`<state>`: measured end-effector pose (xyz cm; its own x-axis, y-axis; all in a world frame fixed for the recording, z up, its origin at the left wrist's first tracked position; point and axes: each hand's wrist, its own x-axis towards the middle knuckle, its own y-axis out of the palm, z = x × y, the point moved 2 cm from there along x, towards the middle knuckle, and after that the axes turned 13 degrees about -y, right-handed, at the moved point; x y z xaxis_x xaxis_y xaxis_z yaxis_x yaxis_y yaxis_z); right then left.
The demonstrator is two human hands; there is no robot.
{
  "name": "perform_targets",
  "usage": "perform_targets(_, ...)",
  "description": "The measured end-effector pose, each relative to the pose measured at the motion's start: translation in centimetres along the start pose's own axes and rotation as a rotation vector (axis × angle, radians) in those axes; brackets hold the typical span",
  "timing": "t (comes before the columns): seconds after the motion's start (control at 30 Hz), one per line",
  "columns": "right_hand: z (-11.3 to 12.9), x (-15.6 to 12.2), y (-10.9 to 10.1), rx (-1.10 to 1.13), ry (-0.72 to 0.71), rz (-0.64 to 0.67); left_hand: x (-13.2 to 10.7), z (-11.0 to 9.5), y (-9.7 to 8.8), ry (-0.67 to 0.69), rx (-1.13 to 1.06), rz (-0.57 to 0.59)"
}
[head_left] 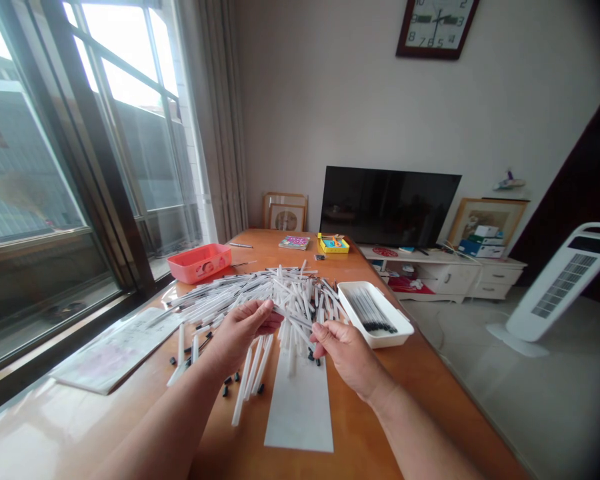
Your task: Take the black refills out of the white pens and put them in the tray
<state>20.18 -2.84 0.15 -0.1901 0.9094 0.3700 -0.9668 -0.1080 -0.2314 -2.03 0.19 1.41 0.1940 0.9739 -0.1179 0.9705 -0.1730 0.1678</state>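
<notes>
A large heap of white pen barrels point(260, 293) lies across the middle of the wooden table point(380, 427). My left hand point(243, 330) is closed in a pinch on one white pen barrel point(294, 320) just above the heap. My right hand point(345, 350) is closed around the other end of that barrel, close to the left hand. Small black caps point(230, 387) are scattered on the table below my left hand. A white sheet point(300, 407) lies under my hands.
A white tray point(353, 310) holding dark refills sits right of the heap. A pink tray point(200, 263) stands at the back left, papers point(115, 350) at the left. Books and a yellow box point(333, 243) lie at the far end. A television, cabinet and white fan stand beyond.
</notes>
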Motion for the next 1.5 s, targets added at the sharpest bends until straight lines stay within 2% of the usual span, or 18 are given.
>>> perform_targets(0.37, 0.6, -0.9, 1.0, 0.178, 0.130, 0.184, -0.3, -0.4, 0.1, -0.004, -0.118, 0.073)
perform_targets(0.5, -0.3, -0.5, 1.2, 0.123, 0.010, 0.078, -0.2, -0.2, -0.1, -0.029, -0.099, 0.015)
perform_targets(0.63, -1.0, -0.2, 1.1, 0.028, -0.049, 0.015, -0.1, 0.0, 0.1, -0.037, -0.087, 0.021)
perform_targets(0.73, -0.4, -0.4, 1.1, 0.016, -0.015, 0.083, -0.2, -0.1, 0.3, -0.028, -0.114, 0.042)
perform_targets(0.87, 1.2, -1.0, 1.4, 0.210, 0.085, 0.226, -0.4, -0.3, 0.3, -0.018, -0.146, 0.073)
perform_targets(1.03, 1.5, -1.2, 1.4, 0.377, 0.127, 0.274, -0.4, -0.4, 0.2, -0.017, -0.134, 0.101)
perform_targets(1.3, 0.8, -0.7, 1.4, 0.296, 0.082, 0.133, -0.2, 0.2, 0.7, -0.026, -0.015, 0.083)
perform_targets(1.5, 0.9, -1.0, 1.9, 0.160, 0.067, 0.233, -0.6, 0.4, 1.7, -0.018, 0.006, 0.147)
